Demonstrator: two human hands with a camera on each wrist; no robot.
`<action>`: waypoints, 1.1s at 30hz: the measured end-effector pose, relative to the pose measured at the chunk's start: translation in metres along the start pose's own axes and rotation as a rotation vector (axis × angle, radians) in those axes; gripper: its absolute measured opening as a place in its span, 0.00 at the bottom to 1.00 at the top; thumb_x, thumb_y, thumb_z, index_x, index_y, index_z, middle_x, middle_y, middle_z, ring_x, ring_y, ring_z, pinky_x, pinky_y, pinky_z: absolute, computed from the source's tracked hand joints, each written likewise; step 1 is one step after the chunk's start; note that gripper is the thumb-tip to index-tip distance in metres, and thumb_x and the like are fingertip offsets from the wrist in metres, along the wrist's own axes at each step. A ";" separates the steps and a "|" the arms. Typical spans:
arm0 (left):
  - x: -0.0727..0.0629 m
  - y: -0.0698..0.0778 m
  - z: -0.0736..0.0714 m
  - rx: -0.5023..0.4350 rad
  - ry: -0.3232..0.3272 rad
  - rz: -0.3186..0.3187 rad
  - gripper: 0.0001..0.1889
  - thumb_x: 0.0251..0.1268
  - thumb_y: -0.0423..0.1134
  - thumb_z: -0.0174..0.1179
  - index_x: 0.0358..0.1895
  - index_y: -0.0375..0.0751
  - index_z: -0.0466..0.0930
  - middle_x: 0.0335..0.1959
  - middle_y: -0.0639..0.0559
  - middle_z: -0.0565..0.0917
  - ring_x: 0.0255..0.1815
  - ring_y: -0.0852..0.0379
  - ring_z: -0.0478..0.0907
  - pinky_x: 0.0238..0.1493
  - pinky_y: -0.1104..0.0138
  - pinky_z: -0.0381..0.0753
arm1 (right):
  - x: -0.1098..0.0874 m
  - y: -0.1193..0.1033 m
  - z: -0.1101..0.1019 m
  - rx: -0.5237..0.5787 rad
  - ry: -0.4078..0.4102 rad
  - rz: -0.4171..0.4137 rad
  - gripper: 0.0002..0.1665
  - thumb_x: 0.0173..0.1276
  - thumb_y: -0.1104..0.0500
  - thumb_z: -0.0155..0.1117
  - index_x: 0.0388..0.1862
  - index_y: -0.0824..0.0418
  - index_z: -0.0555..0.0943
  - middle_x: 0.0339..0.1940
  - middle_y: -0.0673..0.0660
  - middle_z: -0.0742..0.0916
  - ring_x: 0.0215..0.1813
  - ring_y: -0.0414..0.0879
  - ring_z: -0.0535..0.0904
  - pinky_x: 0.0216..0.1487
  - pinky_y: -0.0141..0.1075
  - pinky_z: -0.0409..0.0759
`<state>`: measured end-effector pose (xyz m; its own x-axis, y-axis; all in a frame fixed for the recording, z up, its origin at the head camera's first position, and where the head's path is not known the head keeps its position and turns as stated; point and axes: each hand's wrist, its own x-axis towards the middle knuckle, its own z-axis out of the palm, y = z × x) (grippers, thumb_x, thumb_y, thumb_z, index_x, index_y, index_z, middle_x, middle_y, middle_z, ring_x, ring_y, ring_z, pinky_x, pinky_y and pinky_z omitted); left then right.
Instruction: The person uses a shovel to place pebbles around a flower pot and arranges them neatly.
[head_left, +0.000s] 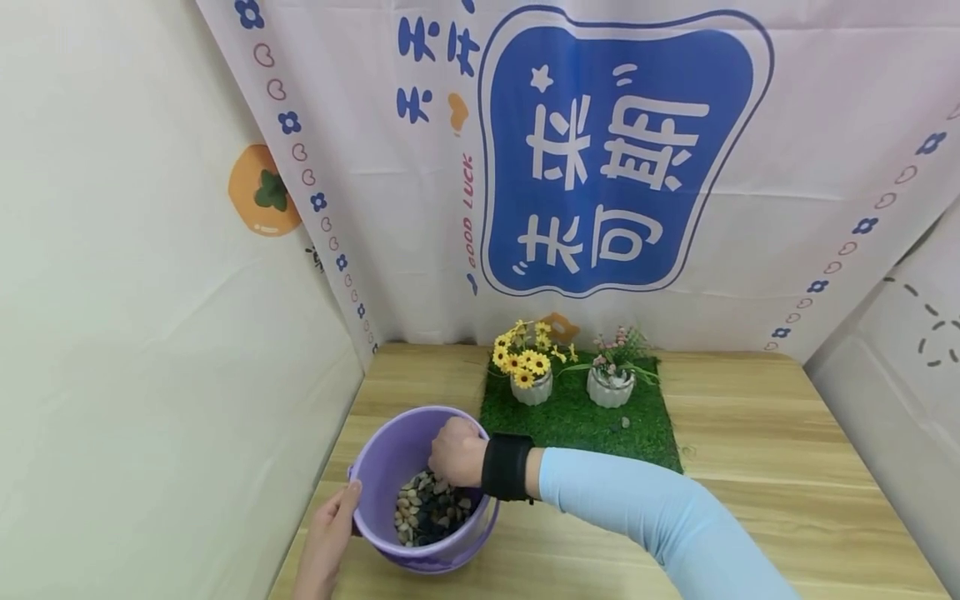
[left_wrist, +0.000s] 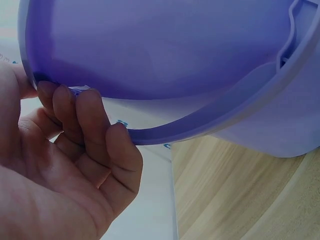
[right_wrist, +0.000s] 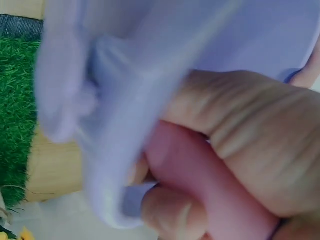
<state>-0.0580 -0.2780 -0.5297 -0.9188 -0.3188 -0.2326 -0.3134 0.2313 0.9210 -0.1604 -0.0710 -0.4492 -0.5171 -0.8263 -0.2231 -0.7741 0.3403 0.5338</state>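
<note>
A purple bucket [head_left: 381, 479] stands on the table, with pale and dark pebbles [head_left: 411, 504] at its bottom. At its left side, my left hand [head_left: 327, 529] grips the bucket by the rim, fingers curled against it in the left wrist view. My right hand [head_left: 457, 454] reaches inside the bucket over the pebbles. In the right wrist view its fingers wrap round the pink handle [right_wrist: 192, 172] of a tool, whose far end is hidden. The bucket's carrying handle [head_left: 431, 568] hangs down at the near side.
Behind the bucket lies a green turf mat [head_left: 577, 425]. On it stand a pot of yellow flowers [head_left: 531, 387] and a pot of pink flowers [head_left: 610, 387], with a few small stones [head_left: 624, 422] near them. A printed cloth [head_left: 420, 208] hangs behind the wooden table [head_left: 757, 467].
</note>
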 end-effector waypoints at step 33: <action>0.001 0.001 0.003 -0.007 0.017 -0.004 0.29 0.76 0.57 0.47 0.45 0.30 0.81 0.27 0.45 0.85 0.26 0.58 0.79 0.39 0.67 0.74 | 0.024 0.011 0.030 0.146 -0.109 -0.131 0.18 0.64 0.52 0.67 0.20 0.46 0.69 0.18 0.43 0.71 0.21 0.39 0.59 0.21 0.33 0.61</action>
<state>-0.0599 -0.2754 -0.5300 -0.9134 -0.3351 -0.2313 -0.3156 0.2235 0.9222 -0.1924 -0.0732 -0.4728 -0.4386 -0.8173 -0.3737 -0.8780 0.3011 0.3721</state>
